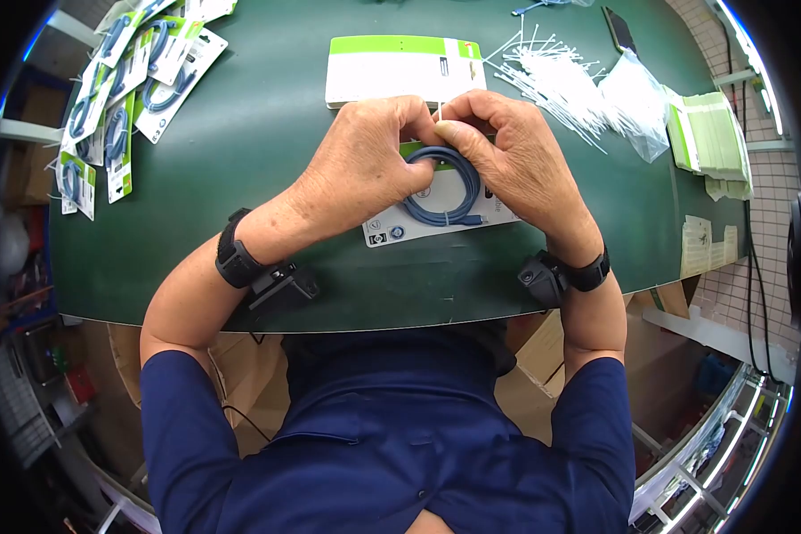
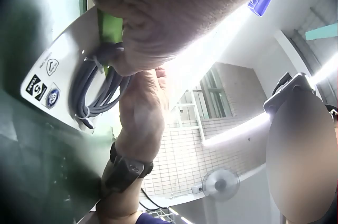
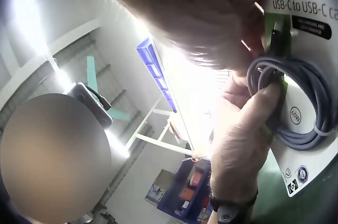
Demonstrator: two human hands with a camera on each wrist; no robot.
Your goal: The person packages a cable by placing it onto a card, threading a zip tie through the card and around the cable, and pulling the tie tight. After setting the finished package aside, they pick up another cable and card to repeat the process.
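A blue-grey USB-C cable (image 1: 444, 216), coiled into a ring, lies against a white and green backing card (image 3: 296, 158). My left hand (image 1: 365, 147) holds the coil at its upper left, with the thumb (image 3: 266, 100) reaching over the cable into the ring. A thin white cable tie (image 1: 440, 110) stands up between the two hands above the coil. Thumb and forefinger of my right hand (image 1: 516, 147) pinch at this tie. A second tie (image 3: 319, 130) is looped round the lower part of the coil. The left wrist view shows the right hand (image 2: 142, 110) behind the coil.
Loose white cable ties (image 1: 552, 84) lie at the back right, beside a clear plastic bag (image 1: 636, 102). A flat stack of cards (image 1: 383, 76) sits beyond my hands. Carded cables (image 1: 151, 67) pile at the left; more cards (image 1: 707, 133) and a phone (image 1: 618, 31) are at the right.
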